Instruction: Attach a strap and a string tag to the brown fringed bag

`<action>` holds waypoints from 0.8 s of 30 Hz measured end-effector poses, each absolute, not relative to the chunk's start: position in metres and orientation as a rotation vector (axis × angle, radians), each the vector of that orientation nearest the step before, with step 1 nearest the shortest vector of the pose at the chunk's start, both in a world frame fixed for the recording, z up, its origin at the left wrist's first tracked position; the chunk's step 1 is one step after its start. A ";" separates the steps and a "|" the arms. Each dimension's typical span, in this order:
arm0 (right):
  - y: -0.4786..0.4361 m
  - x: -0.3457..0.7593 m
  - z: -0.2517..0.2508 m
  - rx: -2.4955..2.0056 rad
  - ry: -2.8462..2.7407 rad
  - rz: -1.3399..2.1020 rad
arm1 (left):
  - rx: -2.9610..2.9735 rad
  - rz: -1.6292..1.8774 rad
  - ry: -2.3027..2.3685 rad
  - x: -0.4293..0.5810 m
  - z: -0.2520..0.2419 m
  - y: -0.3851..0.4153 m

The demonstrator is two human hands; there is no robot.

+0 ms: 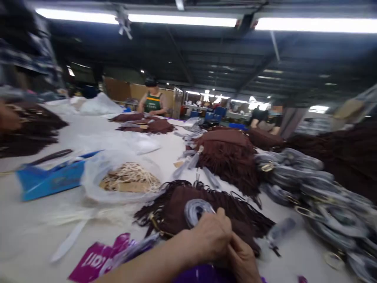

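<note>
My left hand [210, 236] and my right hand [243, 259] meet over a dark brown fringed bag [179, 204] lying on the table. Both are closed, fingertips bent together, and whatever sits between them is hidden. Against the left hand's knuckles rests a grey strap coiled in clear plastic [190, 214], partly covered by that hand; whether it is gripped I cannot tell. A gold zip [154, 226] runs along the bag's near left edge. Under my wrists shows shiny purple plastic [194, 275].
Many plastic-wrapped strap coils [312, 188] are heaped at right. Behind the bag lies a stack of brown fringed bags [225, 147]. Leftward are a plastic bag [91, 184] of corded tags, a blue box [54, 182] and purple packaging [98, 259]. Two people [153, 102] work across the table; another hand [8, 118] is far left.
</note>
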State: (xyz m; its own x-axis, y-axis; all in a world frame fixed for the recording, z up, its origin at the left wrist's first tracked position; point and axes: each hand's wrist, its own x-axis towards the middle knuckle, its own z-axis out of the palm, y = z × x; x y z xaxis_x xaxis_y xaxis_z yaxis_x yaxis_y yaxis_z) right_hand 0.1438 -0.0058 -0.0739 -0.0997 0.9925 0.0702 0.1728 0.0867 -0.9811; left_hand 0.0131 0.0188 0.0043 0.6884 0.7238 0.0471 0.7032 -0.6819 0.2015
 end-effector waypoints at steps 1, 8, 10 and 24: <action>-0.003 0.145 -0.073 -1.169 -1.423 1.179 | 2.730 0.162 1.168 0.016 0.007 0.023; -0.006 0.131 -0.069 -1.094 -1.175 1.214 | 2.406 0.368 1.228 0.007 0.004 0.012; -0.009 0.130 -0.066 -1.134 -1.113 1.212 | 2.208 0.550 1.170 0.002 -0.006 0.012; -0.011 0.140 -0.060 -1.132 -0.900 1.117 | 2.392 0.510 1.336 0.018 -0.037 0.022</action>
State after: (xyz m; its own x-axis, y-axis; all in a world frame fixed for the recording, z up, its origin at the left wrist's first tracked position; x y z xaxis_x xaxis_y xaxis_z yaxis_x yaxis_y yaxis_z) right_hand 0.1401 -0.0107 -0.0599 0.2278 0.9737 0.0018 -0.2089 0.0507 -0.9766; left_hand 0.0175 0.0225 -0.0367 0.4896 0.8609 0.1383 0.7339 -0.4925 0.4677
